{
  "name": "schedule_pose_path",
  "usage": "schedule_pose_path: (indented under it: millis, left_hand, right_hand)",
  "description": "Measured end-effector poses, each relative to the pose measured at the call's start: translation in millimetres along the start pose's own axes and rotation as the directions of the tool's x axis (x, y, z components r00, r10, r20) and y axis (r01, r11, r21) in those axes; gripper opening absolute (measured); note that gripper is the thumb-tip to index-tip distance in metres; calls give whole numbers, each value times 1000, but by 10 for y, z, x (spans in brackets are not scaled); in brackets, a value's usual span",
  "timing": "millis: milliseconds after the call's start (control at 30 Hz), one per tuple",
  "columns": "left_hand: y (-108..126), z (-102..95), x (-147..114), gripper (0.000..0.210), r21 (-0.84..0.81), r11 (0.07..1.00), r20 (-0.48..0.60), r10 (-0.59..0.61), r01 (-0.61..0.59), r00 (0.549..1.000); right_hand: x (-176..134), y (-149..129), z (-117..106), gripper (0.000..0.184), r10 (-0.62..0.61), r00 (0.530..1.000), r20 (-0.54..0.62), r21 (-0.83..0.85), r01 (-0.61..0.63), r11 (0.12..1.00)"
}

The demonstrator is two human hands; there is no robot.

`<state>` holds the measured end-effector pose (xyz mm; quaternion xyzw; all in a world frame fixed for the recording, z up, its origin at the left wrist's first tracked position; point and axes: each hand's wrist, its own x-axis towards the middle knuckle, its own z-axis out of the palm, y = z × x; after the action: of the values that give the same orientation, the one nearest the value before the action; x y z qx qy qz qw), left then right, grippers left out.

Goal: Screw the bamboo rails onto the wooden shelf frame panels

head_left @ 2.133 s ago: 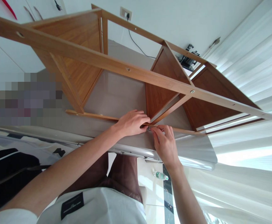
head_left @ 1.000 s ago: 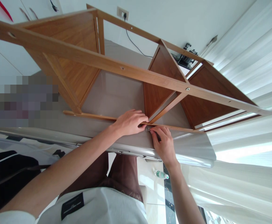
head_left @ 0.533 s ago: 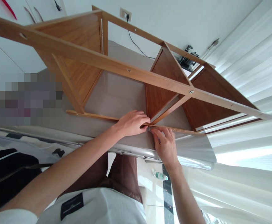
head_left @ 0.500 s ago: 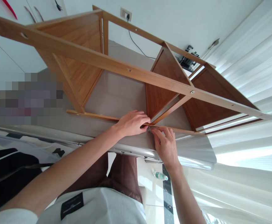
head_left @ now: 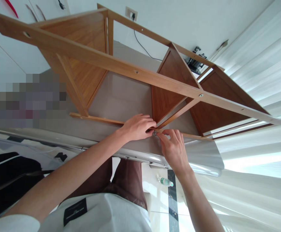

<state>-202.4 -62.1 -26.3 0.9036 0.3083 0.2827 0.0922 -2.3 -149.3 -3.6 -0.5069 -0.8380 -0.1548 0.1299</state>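
My bare right hand (head_left: 175,148) pinches a small, bent, grey metal piece (head_left: 155,132) between thumb and fingertips, at the near edge of a narrow, brown wooden lower rail (head_left: 101,120). In the last half second my fingers have lifted closer to the wood, and the piece, then a short upright stub, now shows a hooked end with a straight arm running right, into my fingertips. I judge that to be part of a turn at this joint; whether any fastener has moved, I cannot tell. The arm lies roughly along the rail, the hook at its left end. My left hand (head_left: 139,127), little changed, grips the rail just left of the metal, fingers curled over it, thumb beneath.

The rail belongs to a long, brown wooden frame with three panels (head_left: 121,66), on its side on a glossy grey tabletop (head_left: 130,93). Its long axis runs left to right across me, the upper side slanting down to the right. From the joint, a slim brown wooden crossbar (head_left: 179,112) climbs to a round, silver metal fastener (head_left: 201,95). Sheer white curtains (head_left: 251,190) hang at right.
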Motion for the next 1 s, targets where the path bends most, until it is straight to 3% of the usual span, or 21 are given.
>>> schedule_pose_path:
  millis: [167, 500, 800, 1000]
  left_hand:
    - [-3, 13, 4, 10, 8, 1000, -5, 1, -1, 1000]
    - [4, 4, -1, 11, 17, 1000, -10, 3, -3, 1000]
    - [1, 10, -5, 10, 21, 1000, -15, 8, -8, 1000]
    - [-9, 19, -6, 10, 26, 1000, -9, 15, -15, 1000]
  right_hand:
    - [34, -11, -42, 36, -53, 998, 38, -44, 54, 998]
    - [144, -105, -115, 24, -26, 998, 58, -96, 32, 995]
    - [21, -16, 17, 14, 94, 995, -28, 94, -91, 991]
    - [-58, -9, 184, 16, 223, 974, -34, 308, -202, 930]
